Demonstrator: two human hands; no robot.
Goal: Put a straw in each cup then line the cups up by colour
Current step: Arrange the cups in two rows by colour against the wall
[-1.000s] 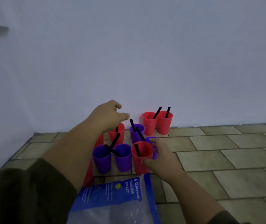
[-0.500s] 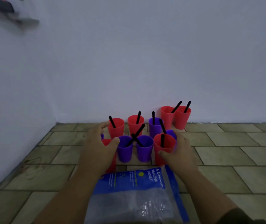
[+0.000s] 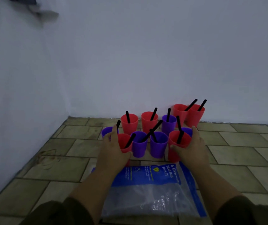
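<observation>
Head view: your left hand point(image 3: 113, 148), which was reaching over the far cups a second ago, now wraps the near-left red cup point(image 3: 124, 143); your right hand point(image 3: 189, 147) holds the near-right red cup point(image 3: 178, 146). Every visible cup carries a straw point(image 3: 153, 114), so only sorting remains: reds and purples sit mixed near the wall.
</observation>
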